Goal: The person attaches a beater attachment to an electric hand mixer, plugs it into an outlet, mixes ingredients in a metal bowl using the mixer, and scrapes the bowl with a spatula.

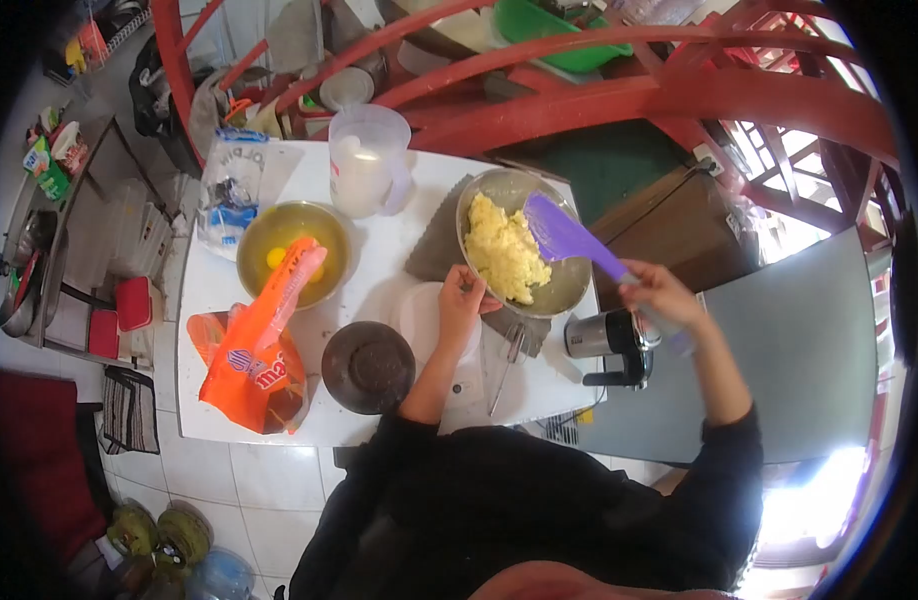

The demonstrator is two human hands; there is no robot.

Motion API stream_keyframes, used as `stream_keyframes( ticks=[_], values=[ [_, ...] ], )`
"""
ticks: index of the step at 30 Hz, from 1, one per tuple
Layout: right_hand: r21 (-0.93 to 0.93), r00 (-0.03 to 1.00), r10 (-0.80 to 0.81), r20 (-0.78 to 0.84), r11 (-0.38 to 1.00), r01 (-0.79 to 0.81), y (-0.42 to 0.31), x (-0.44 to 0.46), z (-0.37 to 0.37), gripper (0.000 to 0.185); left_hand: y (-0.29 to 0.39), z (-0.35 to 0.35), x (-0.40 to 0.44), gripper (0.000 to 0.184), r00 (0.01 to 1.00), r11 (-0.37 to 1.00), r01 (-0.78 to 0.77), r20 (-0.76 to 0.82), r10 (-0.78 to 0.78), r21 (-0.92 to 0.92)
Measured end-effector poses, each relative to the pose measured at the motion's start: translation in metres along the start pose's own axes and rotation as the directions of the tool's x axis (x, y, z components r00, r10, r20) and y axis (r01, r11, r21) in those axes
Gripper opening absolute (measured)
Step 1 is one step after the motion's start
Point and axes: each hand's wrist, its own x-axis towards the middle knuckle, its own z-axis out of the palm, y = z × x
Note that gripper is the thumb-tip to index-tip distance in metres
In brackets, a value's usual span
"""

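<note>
A metal bowl holding a lumpy yellow mixture is tilted at the table's right side. My left hand grips its lower left rim, fingers closed. In my right hand is the handle of a purple spatula, whose blade lies over the mixture's right side. Beneath the bowl is a grey cloth. A whisk rests on the table below the bowl, beside a white kitchen scale partly hidden by my left forearm.
On the white table are a metal bowl with egg yolks, an orange bag, a dark bowl, a plastic jug and a clear plastic bag. A black-and-silver appliance stands right, near red railings.
</note>
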Motion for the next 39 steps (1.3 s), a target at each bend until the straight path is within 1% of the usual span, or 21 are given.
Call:
stream_keyframes(
  ticks=[1, 2, 3, 4, 5, 6, 9, 10, 13, 14, 15, 17, 20, 22, 24, 27, 30, 33, 37, 38, 39],
  values=[
    [0.0, 1.0, -0.015, 0.001, 1.0, 0.015, -0.001, 0.006, 0.001, 0.048, -0.001, -0.003, 0.001, 0.008, 1.0, 1.0, 0.001, 0.0, -0.001, -0.014],
    [-0.236, 0.969, -0.169, -0.178, 0.964, 0.125, 0.013, 0.017, 0.026, 0.048, -0.002, -0.007, 0.004, 0.008, 1.0, 1.0, -0.001, -0.001, 0.001, -0.029],
    [-0.548, 0.893, -0.369, -0.258, 0.817, 0.179, 0.042, 0.024, 0.033, 0.052, 0.01, 0.0, 0.003, 0.008, 0.999, 1.0, -0.024, 0.022, 0.024, -0.001],
    [-0.702, 0.86, -0.435, -0.268, 0.699, 0.135, 0.035, 0.019, 0.048, 0.054, 0.007, 0.004, 0.002, 0.008, 1.0, 1.0, -0.022, 0.017, 0.023, -0.007],
    [-0.721, 0.844, -0.484, -0.232, 0.668, 0.185, 0.04, 0.017, 0.061, 0.055, 0.005, 0.005, -0.003, 0.008, 1.0, 1.0, -0.013, 0.004, 0.013, -0.005],
    [-0.702, 0.791, -0.559, -0.25, 0.667, 0.249, 0.062, 0.027, 0.071, 0.055, 0.005, 0.004, -0.002, 0.008, 1.0, 1.0, -0.017, 0.006, 0.017, 0.006],
    [-0.681, 0.885, -0.415, -0.211, 0.712, 0.171, 0.053, 0.011, 0.09, 0.057, 0.006, 0.002, -0.002, 0.009, 1.0, 0.999, -0.024, 0.008, 0.024, 0.029],
    [-0.646, 0.889, -0.416, -0.194, 0.735, 0.203, 0.049, 0.003, 0.085, 0.062, 0.005, 0.004, -0.002, 0.009, 1.0, 0.999, -0.026, 0.006, 0.026, 0.021],
    [-0.608, 0.934, -0.324, -0.153, 0.775, 0.17, 0.037, -0.021, 0.064, 0.063, 0.004, 0.005, 0.0, 0.009, 1.0, 0.999, -0.022, 0.0, 0.022, 0.032],
    [-0.595, 0.97, -0.19, -0.154, 0.801, 0.063, 0.024, -0.032, 0.056, 0.06, 0.003, 0.003, -0.002, 0.009, 1.0, 0.999, -0.012, -0.005, 0.012, 0.038],
    [-0.544, 0.978, -0.143, -0.152, 0.838, 0.038, 0.013, -0.044, 0.047, 0.057, 0.003, 0.003, -0.006, 0.009, 1.0, 0.999, -0.019, 0.0, 0.019, 0.05],
    [-0.502, 0.863, -0.472, -0.18, 0.798, 0.333, 0.051, -0.042, 0.029, 0.055, 0.006, 0.005, -0.005, 0.009, 0.999, 0.996, -0.041, 0.01, 0.04, 0.074],
    [-0.169, 0.951, -0.173, -0.258, 0.977, 0.131, 0.029, -0.064, 0.013, 0.053, 0.003, 0.003, -0.004, 0.008, 0.998, 0.993, -0.056, 0.027, 0.053, 0.1],
    [0.091, 0.973, -0.108, -0.204, 0.987, 0.129, 0.03, -0.068, 0.005, 0.053, 0.003, 0.003, -0.005, 0.008, 0.998, 0.991, -0.055, 0.033, 0.052, 0.119],
    [0.298, 0.985, -0.093, -0.143, 0.945, 0.132, 0.033, -0.07, 0.0, 0.054, 0.004, 0.005, -0.006, 0.008, 0.998, 0.989, -0.057, 0.035, 0.053, 0.135],
    [0.39, 0.982, -0.079, -0.172, 0.91, 0.142, 0.036, -0.068, 0.003, 0.054, 0.007, 0.008, -0.008, 0.009, 0.997, 0.99, -0.078, 0.018, 0.077, 0.121],
    [0.411, 0.965, -0.107, -0.24, 0.889, 0.201, 0.04, -0.067, 0.016, 0.055, 0.008, 0.008, -0.007, 0.01, 0.998, 0.992, -0.055, 0.011, 0.055, 0.111],
    [0.322, 0.895, -0.177, -0.408, 0.89, 0.323, 0.027, -0.081, 0.019, 0.055, 0.005, 0.006, -0.006, 0.01, 0.999, 0.991, -0.047, 0.015, 0.045, 0.124],
    [-0.078, 0.733, -0.438, -0.52, 0.879, 0.47, 0.012, -0.09, 0.018, 0.052, 0.001, 0.004, -0.003, 0.01, 0.998, 0.996, -0.049, 0.033, 0.047, 0.077],
    [-0.153, 0.761, -0.456, -0.462, 0.886, 0.438, 0.014, -0.088, 0.017, 0.05, 0.001, 0.004, -0.002, 0.011, 0.998, 0.996, -0.046, 0.043, 0.043, 0.074],
    [-0.064, 0.773, -0.433, -0.464, 0.887, 0.458, 0.02, -0.089, 0.022, 0.05, 0.002, 0.005, -0.003, 0.011, 0.998, 0.997, -0.046, 0.049, 0.043, 0.061]
  ],
)
